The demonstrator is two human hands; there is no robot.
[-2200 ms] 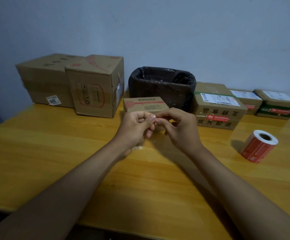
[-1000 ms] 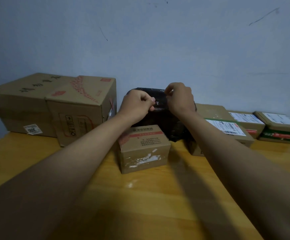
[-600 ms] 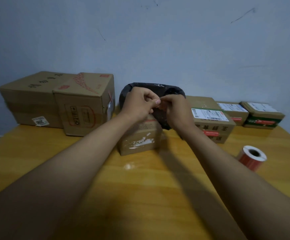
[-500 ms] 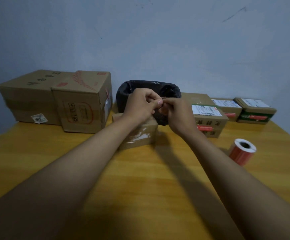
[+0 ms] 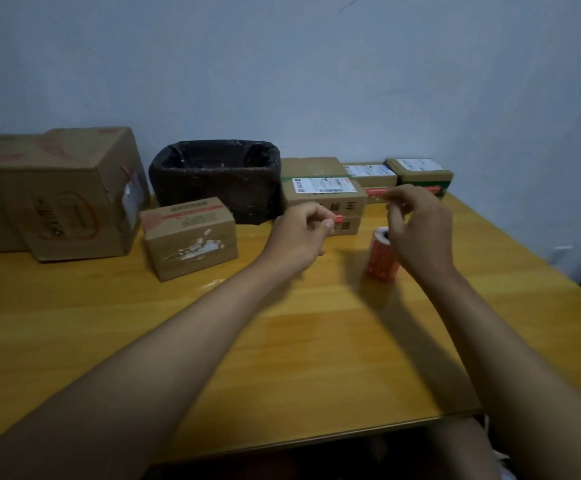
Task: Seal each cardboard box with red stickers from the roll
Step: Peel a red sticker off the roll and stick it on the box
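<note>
Standing upright, sticker roll (image 5: pixel 381 256), seemingly vertical axis

There is a single view, a wide-angle camera worn on the person's head. It sits above the near edge of the wooden table (image 5: pixel 299 358) and looks forward and down across it toward the blue-grey wall (image 5: pixel 317 64) behind the far edge. Both forearms run up from the bottom corners into the middle, so the left hand (image 5: pixel 299 233) and the right hand (image 5: pixel 417 226) are close to the lens. The far edge and the table's right edge are in frame; the left edge is cut off. Straight lines bow near the borders.
</note>
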